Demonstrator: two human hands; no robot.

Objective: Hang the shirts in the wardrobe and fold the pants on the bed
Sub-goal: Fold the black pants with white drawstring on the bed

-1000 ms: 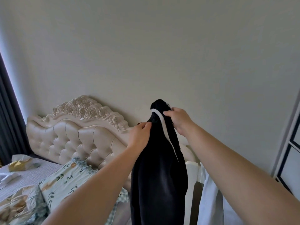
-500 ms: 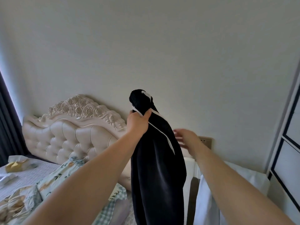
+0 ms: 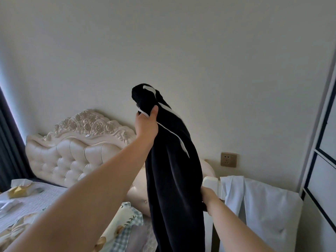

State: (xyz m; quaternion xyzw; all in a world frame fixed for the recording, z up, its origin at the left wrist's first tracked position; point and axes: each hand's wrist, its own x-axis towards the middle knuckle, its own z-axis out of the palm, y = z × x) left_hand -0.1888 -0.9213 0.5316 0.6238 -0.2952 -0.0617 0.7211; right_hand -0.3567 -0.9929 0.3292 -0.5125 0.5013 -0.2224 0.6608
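A black pair of pants (image 3: 174, 179) with a white side stripe hangs in mid-air in front of me, bunched at the top. My left hand (image 3: 146, 122) grips that bunched top end, arm stretched up and forward. Lower down, my right hand (image 3: 209, 197) holds the garment's right edge; its fingers are hidden behind the dark cloth. The bed (image 3: 27, 206) lies at the lower left with floral bedding (image 3: 123, 220) on it. The wardrobe (image 3: 325, 160) shows as white panels with dark frames at the right edge.
A white shirt (image 3: 258, 202) is draped over a white chair back (image 3: 211, 182) just right of the pants. The tufted cream headboard (image 3: 78, 153) stands against the wall. A tissue pack (image 3: 18, 190) lies on the bed, a wall socket (image 3: 228, 159) sits behind, and a dark curtain (image 3: 7, 151) hangs far left.
My right hand let go of the top of the pants and dropped down to their right edge. My left hand lifted the bunched top higher.
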